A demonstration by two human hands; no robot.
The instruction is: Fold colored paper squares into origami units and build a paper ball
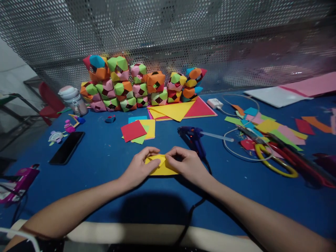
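A folded piece of yellow paper (164,169) is held between both hands, low over the blue table. My left hand (143,165) grips its left side, thumb on top and fingers curled behind the upper edge. On the right side, my right hand (185,161) pinches the upper edge near the middle with thumb and fingertips. Just beyond the hands lie square sheets, a red one (133,131) on top of yellow and green ones. A blue glue gun (194,138) with a clear stick rests right of them, its small light lit red.
Folded-paper balls (123,91) stand stacked along the mesh panel. Paper scraps (283,131), yellow-handled scissors (275,168) and a looped white cable lie right. A black phone (67,148), bottle (73,100) and purple power strip (22,182) are left. The glue gun's cord runs toward the near edge.
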